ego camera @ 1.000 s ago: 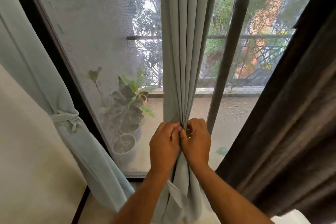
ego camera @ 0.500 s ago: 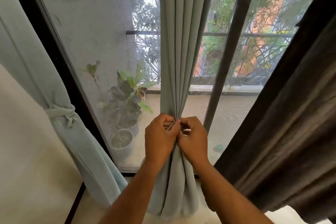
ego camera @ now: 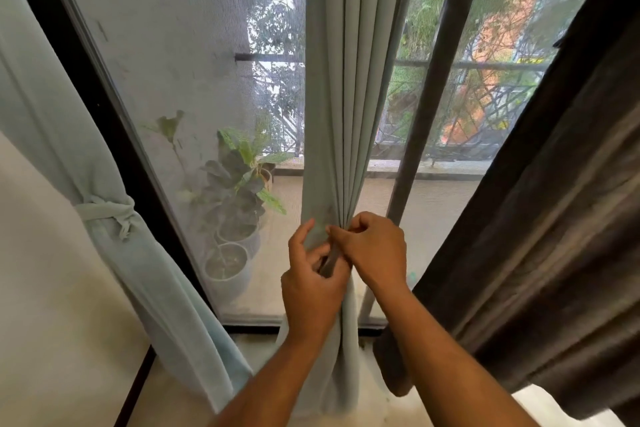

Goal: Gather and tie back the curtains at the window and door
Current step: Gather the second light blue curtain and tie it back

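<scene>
A pale green curtain (ego camera: 349, 87) hangs gathered into narrow pleats in front of the glass door. My left hand (ego camera: 313, 282) grips the bunched cloth at waist height, its thumb and forefinger lifted along the fabric. My right hand (ego camera: 375, 251) pinches the folds from the right, and the fingers of both hands meet on a narrow strip of the cloth. At the left a second pale green curtain (ego camera: 52, 121) hangs with a knotted tie-back (ego camera: 104, 213) around it.
A dark brown curtain (ego camera: 561, 218) fills the right side. Behind the mesh screen stand potted plants (ego camera: 239, 204) on a balcony with a railing (ego camera: 467, 64). A dark door frame post (ego camera: 433, 87) rises just right of my hands. A cream wall (ego camera: 45, 305) lies at the left.
My left hand has slid lower on the bunch and opened its thumb and forefinger. My right hand has shifted slightly right and up. The camera view has drifted a little.
</scene>
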